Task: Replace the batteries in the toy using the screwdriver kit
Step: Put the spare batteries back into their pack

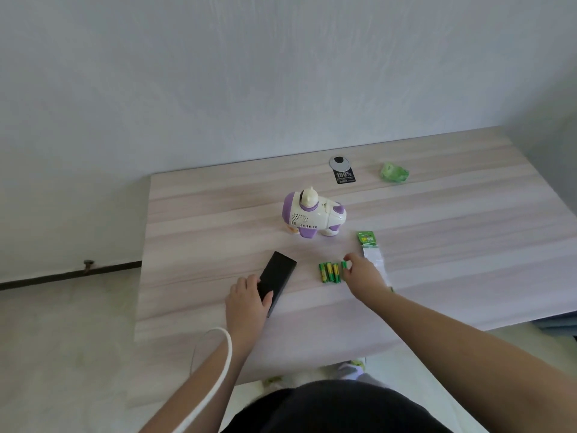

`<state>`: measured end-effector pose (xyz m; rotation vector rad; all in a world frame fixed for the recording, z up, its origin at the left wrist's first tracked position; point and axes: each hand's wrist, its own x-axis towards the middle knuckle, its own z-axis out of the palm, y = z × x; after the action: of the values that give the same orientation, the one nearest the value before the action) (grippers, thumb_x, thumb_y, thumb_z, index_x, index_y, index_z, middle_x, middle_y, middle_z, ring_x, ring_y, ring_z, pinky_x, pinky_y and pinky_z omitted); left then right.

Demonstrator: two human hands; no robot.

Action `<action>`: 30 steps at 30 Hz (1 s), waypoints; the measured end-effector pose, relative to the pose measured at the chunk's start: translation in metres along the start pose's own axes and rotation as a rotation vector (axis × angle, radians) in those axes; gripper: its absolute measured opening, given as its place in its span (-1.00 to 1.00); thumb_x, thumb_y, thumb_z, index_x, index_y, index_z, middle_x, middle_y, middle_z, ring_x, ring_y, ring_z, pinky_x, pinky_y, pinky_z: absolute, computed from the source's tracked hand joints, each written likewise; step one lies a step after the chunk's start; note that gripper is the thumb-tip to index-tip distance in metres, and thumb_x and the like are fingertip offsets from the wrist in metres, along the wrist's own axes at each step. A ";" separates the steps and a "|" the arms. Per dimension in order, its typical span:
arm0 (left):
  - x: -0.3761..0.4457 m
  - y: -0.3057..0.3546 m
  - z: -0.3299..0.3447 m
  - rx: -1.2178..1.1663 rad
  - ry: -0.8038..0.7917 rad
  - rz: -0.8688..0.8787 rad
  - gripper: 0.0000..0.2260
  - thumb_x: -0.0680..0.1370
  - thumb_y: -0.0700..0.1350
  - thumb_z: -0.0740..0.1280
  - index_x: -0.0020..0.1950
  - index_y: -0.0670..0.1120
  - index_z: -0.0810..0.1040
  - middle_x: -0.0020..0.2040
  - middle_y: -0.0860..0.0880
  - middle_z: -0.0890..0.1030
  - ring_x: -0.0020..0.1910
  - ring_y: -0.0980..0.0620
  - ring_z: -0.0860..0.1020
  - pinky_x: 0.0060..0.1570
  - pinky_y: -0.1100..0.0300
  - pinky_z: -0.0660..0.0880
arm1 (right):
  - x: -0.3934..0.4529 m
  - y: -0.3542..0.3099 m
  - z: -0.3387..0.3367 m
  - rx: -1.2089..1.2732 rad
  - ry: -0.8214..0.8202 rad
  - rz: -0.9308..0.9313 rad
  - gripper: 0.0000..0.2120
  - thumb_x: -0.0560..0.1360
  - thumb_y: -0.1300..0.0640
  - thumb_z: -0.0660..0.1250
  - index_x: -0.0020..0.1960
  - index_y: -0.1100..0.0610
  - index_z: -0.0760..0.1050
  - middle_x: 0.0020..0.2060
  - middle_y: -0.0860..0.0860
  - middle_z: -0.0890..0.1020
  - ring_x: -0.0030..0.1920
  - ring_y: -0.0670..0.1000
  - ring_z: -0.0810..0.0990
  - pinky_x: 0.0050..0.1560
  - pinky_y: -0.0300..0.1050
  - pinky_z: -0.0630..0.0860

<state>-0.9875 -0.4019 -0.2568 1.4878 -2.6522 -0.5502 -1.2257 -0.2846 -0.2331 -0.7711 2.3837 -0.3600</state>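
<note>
Nearest you, your left hand (248, 296) rests on the near end of the black case (276, 281), fingers curled over its edge and thumb along its right side, so it grips the case rather than just touching it. The case lies flat on the table (468, 245) with its long axis running from your hand away and slightly to the right, its far end aimed roughly at the toy.

Just to the right, your right hand (363, 275) pinches one green battery (344, 265) between thumb and fingertips, right beside the row of three batteries (329, 272) lying side by side. Those three lie with their long axes running away from you, and the pinched one sits at the right end of the row, close against it. The opened battery pack (371, 251) lies just beyond and to the right of that hand.

Farther out, the purple and white toy (313, 215) stands upright on its feet, well apart from both hands, its long axis across your view with the nose to the right. It is roughly between your two hands, perhaps a little nearer the right. A black tag (343, 171) and a crumpled green wrapper (394, 172) lie near the far edge.

The case looks closed, so opening it is likely your next step.
</note>
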 end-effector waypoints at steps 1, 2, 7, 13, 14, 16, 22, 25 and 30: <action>-0.002 0.007 0.001 -0.027 0.005 0.000 -0.70 0.52 0.06 0.36 0.15 -0.08 0.50 0.01 -0.06 0.54 -0.03 -0.08 0.52 -0.06 0.07 0.46 | 0.004 0.001 0.001 -0.022 -0.013 -0.003 -0.69 0.61 0.08 0.17 0.32 0.14 0.37 0.09 0.15 0.56 -0.01 0.15 0.56 -0.13 -0.10 0.44; -0.003 0.016 0.003 -0.057 0.012 0.005 -0.72 0.51 0.02 0.37 0.14 -0.09 0.51 0.00 -0.08 0.55 -0.04 -0.10 0.53 -0.06 0.04 0.47 | 0.007 0.003 0.001 -0.035 -0.029 -0.003 -0.70 0.61 0.09 0.17 0.31 0.15 0.36 0.11 0.16 0.55 0.01 0.16 0.56 -0.13 -0.10 0.42; -0.004 0.060 0.007 -0.121 0.092 0.066 -0.84 0.47 -0.13 0.39 0.02 -0.11 0.54 -0.12 -0.09 0.54 -0.15 -0.13 0.52 -0.17 0.01 0.48 | 0.022 0.010 0.001 -0.039 -0.090 0.020 -0.81 0.58 0.19 0.20 0.17 0.20 0.35 -0.01 0.16 0.57 -0.19 0.13 0.50 -0.22 -0.09 0.39; -0.002 0.106 0.002 -0.154 0.150 0.109 -0.88 0.51 -0.14 0.33 0.03 -0.10 0.53 -0.12 -0.05 0.52 -0.18 -0.03 0.48 -0.19 0.05 0.47 | 0.031 0.021 -0.002 -0.079 -0.122 0.007 -0.85 0.54 0.13 0.23 -0.07 0.11 0.23 -0.21 0.09 0.56 -0.31 0.07 0.48 -0.25 -0.06 0.47; -0.002 0.113 0.003 -0.170 0.152 0.112 -0.88 0.51 -0.13 0.33 0.03 -0.10 0.53 -0.11 -0.04 0.52 -0.17 -0.02 0.47 -0.18 0.07 0.47 | 0.031 0.021 -0.004 -0.066 -0.140 0.001 -0.86 0.55 0.15 0.22 -0.05 0.13 0.24 -0.20 0.10 0.55 -0.29 0.08 0.48 -0.25 -0.07 0.44; -0.001 0.127 0.005 -0.206 0.143 0.120 -0.90 0.53 -0.12 0.32 0.03 -0.08 0.52 -0.10 -0.01 0.51 -0.16 0.02 0.46 -0.18 0.12 0.45 | 0.032 0.023 -0.014 -0.001 -0.168 -0.017 -0.83 0.53 0.16 0.23 0.07 0.17 0.29 -0.19 0.09 0.52 -0.26 0.08 0.49 -0.29 -0.11 0.40; 0.006 0.173 0.026 -0.264 -0.045 0.136 -0.94 0.55 -0.11 0.29 -0.10 -0.07 0.50 -0.26 0.00 0.52 -0.26 -0.06 0.49 -0.25 0.03 0.45 | 0.022 0.055 -0.064 0.242 -0.097 -0.077 -0.68 0.50 0.11 0.25 0.25 0.06 0.42 -0.17 0.05 0.62 -0.20 0.07 0.64 -0.20 -0.09 0.50; 0.010 0.203 0.041 -0.276 -0.318 0.040 -0.86 0.59 -0.04 0.24 -0.03 -0.10 0.48 -0.20 -0.05 0.55 -0.17 -0.09 0.53 -0.16 0.04 0.47 | 0.019 0.083 -0.086 0.412 -0.054 -0.007 -0.75 0.49 0.16 0.28 0.16 0.05 0.42 -0.19 0.01 0.61 -0.28 0.02 0.65 -0.26 -0.07 0.53; 0.014 0.242 0.072 -0.263 -0.450 -0.126 -0.55 0.53 0.12 0.32 0.23 -0.20 0.40 0.15 -0.15 0.51 0.14 -0.13 0.50 0.04 0.09 0.43 | 0.017 0.121 -0.101 0.509 -0.036 0.100 -0.82 0.49 0.17 0.35 0.05 0.08 0.41 -0.12 0.04 0.63 -0.23 0.01 0.66 -0.15 0.03 0.62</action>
<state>-1.2075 -0.2787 -0.2460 1.6111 -2.6464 -1.3288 -1.3525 -0.1919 -0.2130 -0.4157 2.1462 -0.8576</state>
